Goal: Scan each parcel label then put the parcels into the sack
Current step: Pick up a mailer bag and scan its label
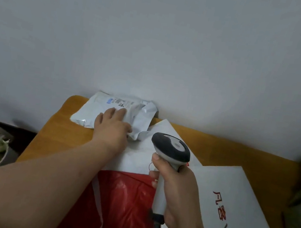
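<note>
While left hand (112,125) lies flat-fingered on grey parcel (113,113), right hand (174,189) grips scanner (171,151); scan pending, aim at label (120,102) next.

Head camera looks forward and down, close over the table (74,133).

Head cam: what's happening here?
A person is scanning parcels at an orange table. The right hand grips a handheld scanner, its head aimed toward the far end of the table. The left hand rests flat on a grey-white parcel by the wall, label facing up. A red parcel and white mailers lie nearer. No sack is clearly visible.
</note>
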The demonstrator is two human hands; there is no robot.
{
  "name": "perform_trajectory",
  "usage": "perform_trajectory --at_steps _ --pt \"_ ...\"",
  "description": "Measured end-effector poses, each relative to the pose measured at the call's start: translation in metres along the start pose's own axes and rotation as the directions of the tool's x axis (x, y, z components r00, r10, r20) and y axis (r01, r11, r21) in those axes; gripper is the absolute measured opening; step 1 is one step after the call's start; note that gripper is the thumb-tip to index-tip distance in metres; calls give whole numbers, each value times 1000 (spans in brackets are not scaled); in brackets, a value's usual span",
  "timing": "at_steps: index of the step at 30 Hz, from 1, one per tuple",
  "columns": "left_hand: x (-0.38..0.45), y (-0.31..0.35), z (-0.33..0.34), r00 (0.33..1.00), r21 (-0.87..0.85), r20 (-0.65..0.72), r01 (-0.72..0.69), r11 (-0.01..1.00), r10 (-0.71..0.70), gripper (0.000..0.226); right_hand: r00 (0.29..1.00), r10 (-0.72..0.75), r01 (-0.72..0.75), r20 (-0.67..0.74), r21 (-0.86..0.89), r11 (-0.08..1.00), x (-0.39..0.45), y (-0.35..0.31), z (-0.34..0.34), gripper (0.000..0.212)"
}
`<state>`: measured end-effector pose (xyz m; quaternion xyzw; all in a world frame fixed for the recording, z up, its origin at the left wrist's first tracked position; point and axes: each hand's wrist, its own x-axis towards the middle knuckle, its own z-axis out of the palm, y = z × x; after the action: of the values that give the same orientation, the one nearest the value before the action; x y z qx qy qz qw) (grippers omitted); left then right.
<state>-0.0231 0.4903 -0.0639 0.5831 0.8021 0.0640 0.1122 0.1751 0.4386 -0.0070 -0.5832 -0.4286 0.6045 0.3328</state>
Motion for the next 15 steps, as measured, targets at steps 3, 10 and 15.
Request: perform_trajectory --at_steps 3,10,15 --pt "2 -7 -2 993 -62 -118 12 998 -19 24 1000 9 -8 -7 24 1000 2 1 -3 11" --pt "-13 -3 -80 814 -660 -449 -24 751 -369 20 999 -38 39 -37 50 998 -7 -4 -11 10" --pt "-56 -1 -138 685 -908 -395 -189 374 -612 21 989 -114 124 -91 109 986 -29 -15 -15 15"
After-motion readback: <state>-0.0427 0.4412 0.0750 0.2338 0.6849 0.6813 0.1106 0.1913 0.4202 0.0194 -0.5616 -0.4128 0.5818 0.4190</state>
